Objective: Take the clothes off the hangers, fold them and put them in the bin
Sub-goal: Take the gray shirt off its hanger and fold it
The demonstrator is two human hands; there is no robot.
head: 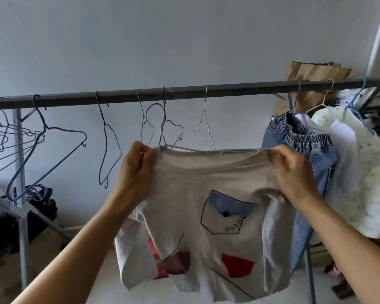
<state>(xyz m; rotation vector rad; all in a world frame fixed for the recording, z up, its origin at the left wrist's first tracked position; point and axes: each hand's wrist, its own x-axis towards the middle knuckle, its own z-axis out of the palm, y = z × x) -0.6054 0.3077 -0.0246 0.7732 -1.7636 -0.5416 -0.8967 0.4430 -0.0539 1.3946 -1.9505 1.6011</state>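
Observation:
A light grey sweatshirt (198,194) with a blue chest pocket and red patches hangs in front of me on a white wire hanger (184,148). The hanger's hook is over the grey rail (228,89). My left hand (138,165) grips the left side of the neckline. My right hand (292,170) pinches the right side of the neckline, where the hanger's end pokes out. Blue jeans (316,154) and a white floral garment (369,172) hang on hangers further right. No bin is in view.
Several bare wire hangers (110,145) dangle along the rail to the left and behind the sweatshirt. Brown cardboard (312,77) leans on the wall at back right. A dark bag (42,200) and boxes sit low on the left by the rack's leg (22,216).

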